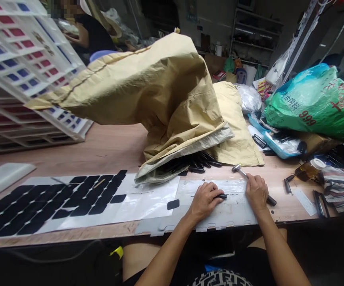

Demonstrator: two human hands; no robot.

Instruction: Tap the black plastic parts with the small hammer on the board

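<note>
My right hand (256,191) is wrapped round a small hammer (243,172). The hammer's metal head points away to the left and its black grip end shows below my palm. My left hand (204,200) is closed, its fingers pinching a small black elongated part (221,196) against a pale work sheet (186,216) at the table's front edge. Left of that hand lies a single black rounded rectangle (173,204). Beyond, a brown paper sack (172,87) lies with its mouth towards me, and several black elongated pieces (203,162) spill out.
Rows of black rounded pieces (79,190) lie on white sheeting at left, near a tilted white plastic crate (37,59). On the right are a green plastic bag (314,103), a blue tray (281,145), a lidded amber cup (308,169) and striped cloth (343,186). A person sits behind.
</note>
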